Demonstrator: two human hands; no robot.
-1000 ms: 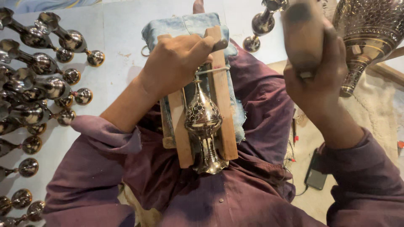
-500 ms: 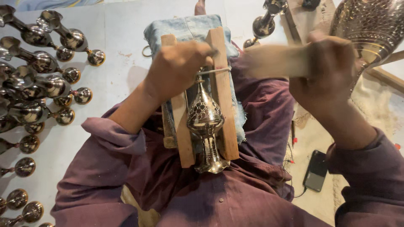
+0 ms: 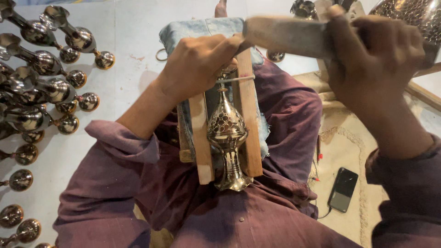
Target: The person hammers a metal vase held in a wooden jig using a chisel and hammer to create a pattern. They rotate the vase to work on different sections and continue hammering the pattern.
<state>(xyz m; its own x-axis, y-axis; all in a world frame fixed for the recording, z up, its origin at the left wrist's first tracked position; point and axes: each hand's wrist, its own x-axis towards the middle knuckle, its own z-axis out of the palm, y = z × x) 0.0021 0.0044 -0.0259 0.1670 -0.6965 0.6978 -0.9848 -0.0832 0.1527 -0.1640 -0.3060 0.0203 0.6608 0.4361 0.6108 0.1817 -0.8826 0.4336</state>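
A brass goblet-shaped piece [image 3: 227,138] with a pierced, patterned body lies between two wooden slats [image 3: 246,115] on a denim pad [image 3: 193,27] across my lap. My left hand [image 3: 195,66] is closed over the upper end of the piece, fingers curled as if gripping a small tool that stays hidden. My right hand [image 3: 372,59] grips a wooden mallet [image 3: 285,34], held sideways with its head just above my left hand.
Several shiny brass goblets [image 3: 41,82] lie in rows on the white floor at the left. A large pierced brass vessel [image 3: 409,18] stands at the top right. A dark phone [image 3: 343,189] with a cable lies on the mat at the right.
My right hand has swung the mallet down and leftward, from raised upright to lying sideways over my left hand. My left hand and the brass piece stay in place.
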